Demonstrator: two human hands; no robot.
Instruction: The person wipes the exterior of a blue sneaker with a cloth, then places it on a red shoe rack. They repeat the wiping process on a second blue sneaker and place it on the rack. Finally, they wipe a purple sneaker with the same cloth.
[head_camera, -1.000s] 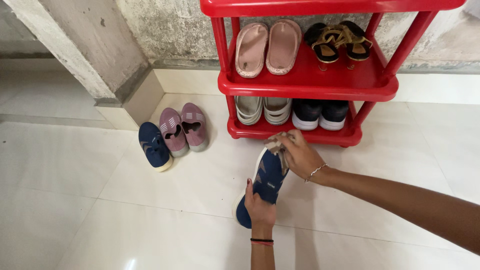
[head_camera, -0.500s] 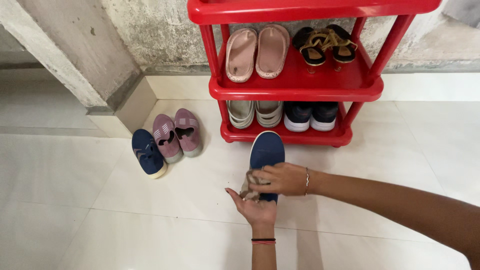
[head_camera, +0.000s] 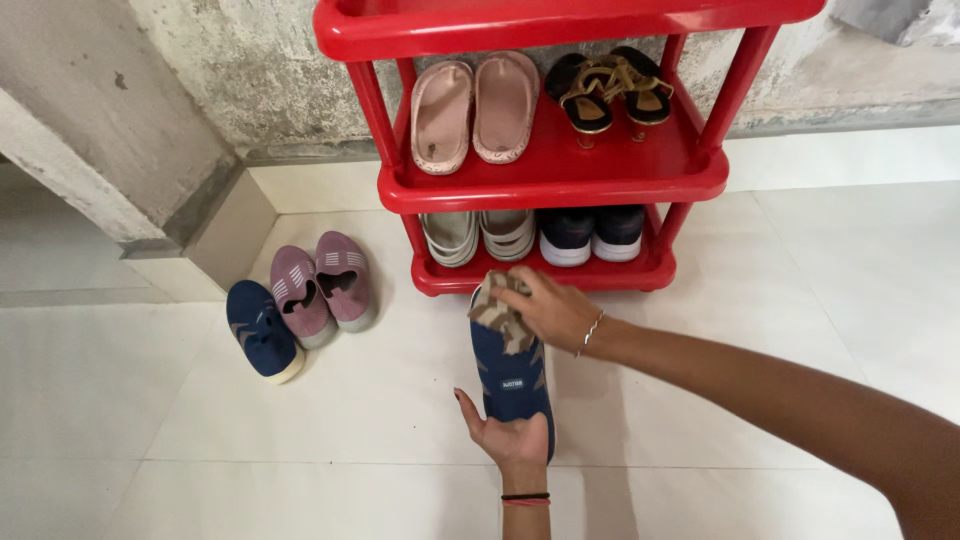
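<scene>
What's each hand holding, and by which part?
Left hand cups the navy shoe under its heel end. Right hand has a bunched brownish cloth in its fingers, pressed on the shoe's toe end.

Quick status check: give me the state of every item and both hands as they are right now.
left hand: palm up, gripping heel of navy shoe
right hand: pressing cloth on the shoe's toe
navy shoe: held off the floor
cloth: bunched
second navy shoe: on floor
mauve slip-ons: paired on floor
red shoe rack: upright, both lower shelves full
pink slippers: leaning against the wall
</scene>
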